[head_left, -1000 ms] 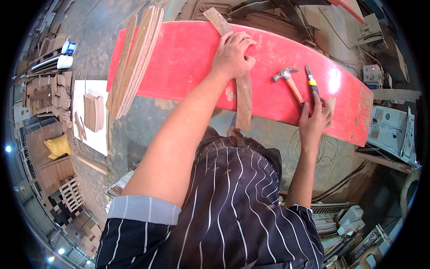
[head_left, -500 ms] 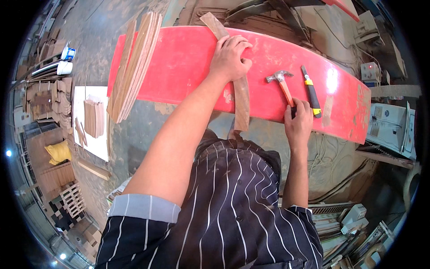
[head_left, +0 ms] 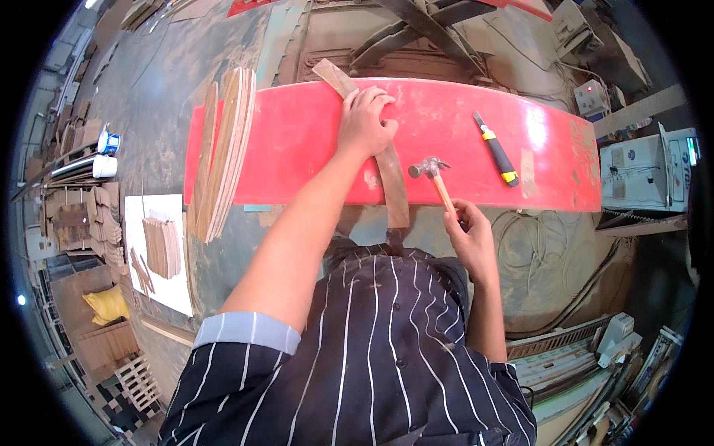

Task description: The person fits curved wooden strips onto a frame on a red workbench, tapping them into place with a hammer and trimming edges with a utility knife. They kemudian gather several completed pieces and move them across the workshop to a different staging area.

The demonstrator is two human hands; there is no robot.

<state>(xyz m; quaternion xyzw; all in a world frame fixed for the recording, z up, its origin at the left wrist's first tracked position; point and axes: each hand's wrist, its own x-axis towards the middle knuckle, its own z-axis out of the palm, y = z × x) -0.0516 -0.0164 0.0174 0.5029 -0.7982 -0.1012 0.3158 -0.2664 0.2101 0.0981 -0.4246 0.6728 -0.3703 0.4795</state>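
Observation:
A curved wooden strip (head_left: 393, 189) lies across the red work surface (head_left: 297, 149), its ends reaching past the far and near edges. My left hand (head_left: 366, 123) is closed over the strip's upper part, fingers curled at its side. Closed around the handle of a claw hammer (head_left: 439, 186), my right hand (head_left: 472, 236) is at the near edge of the surface. The hammer's metal head points away from me, close to the right of the strip. A black and yellow utility knife (head_left: 498, 152) rests farther right, its blade out.
Several long wooden strips (head_left: 229, 156) are stacked at the surface's left end, overhanging its near edge. On the floor at left, a white board (head_left: 175, 293) bears a pile of wooden pieces (head_left: 162, 247). Cables (head_left: 532, 241) coil on the floor at right.
My right hand has drawn the hammer left and toward me, lifting it off the surface. The left hand remains on the strip. The whole view has shifted slightly.

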